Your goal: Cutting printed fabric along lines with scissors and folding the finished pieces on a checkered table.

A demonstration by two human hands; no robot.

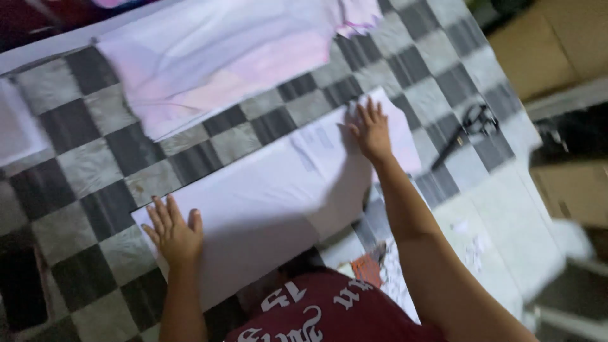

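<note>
- Both hands are down flat on a big white sheet (266, 209) that lies slantwise across the black-and-grey checkered surface (88, 171).
- Left hand (174, 233) sits at the sheet's near-left corner, fingers spread wide, palm pressing down — no pinch in that grip, just a flat open press.
- Right hand (370, 132) is out at the far end of the sheet, arm stretched long, fingers fanned and lying on the paper; open grip here too, nothing held.
- There's faint printing on the sheet just left of the right hand, too blurred to make out.
- Above the sheet, toward the far edge, lies a crumpled pale pink-and-white cloth (215, 63), well apart from both hands.
- Off to the right, a pair of black scissors (472, 126) rests on the checkered pattern, near the right hand but not touching it.
- Paper scraps (465, 244) are scattered by the right forearm.
- At the bottom edge, the person's dark red shirt (329, 316) shows.
</note>
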